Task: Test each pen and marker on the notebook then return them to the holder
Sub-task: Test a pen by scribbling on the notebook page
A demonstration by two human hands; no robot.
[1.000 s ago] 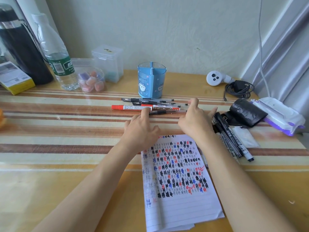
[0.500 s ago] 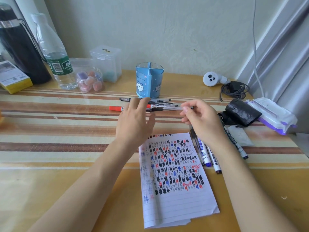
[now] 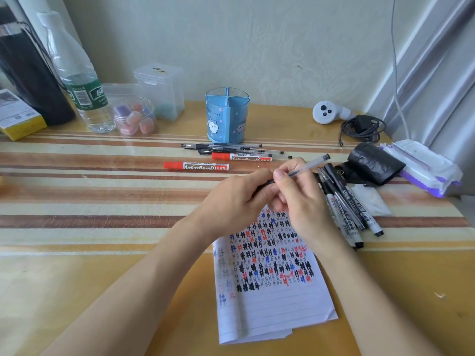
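two red whiteboard markers (image 3: 196, 166) are lying flat on the striped table (image 3: 77, 201). a small cluster of gel pens (image 3: 231, 148) is resting just behind them, at the foot of the blue pen holder (image 3: 227, 116). they are probably lying there within easy reach, waiting for their turn on the page. the holder is standing upright, with no pens showing above its rim.

the left hand (image 3: 231, 201) is curling its fingers round the dark end of a clear gel pen (image 3: 308, 165). the right hand (image 3: 300, 196) is pinching the transparent barrel between thumb and fingers, so the far end is sticking out up and to the right, past the fingertips. both hands are hovering just above the top edge of the notebook (image 3: 270, 299), apparently to pull the cap off right where the test mark will go. whether the cap is coming loose is hidden by the fingers.

further right, several black markers (image 3: 344, 209) are lying bunched beside the notebook.
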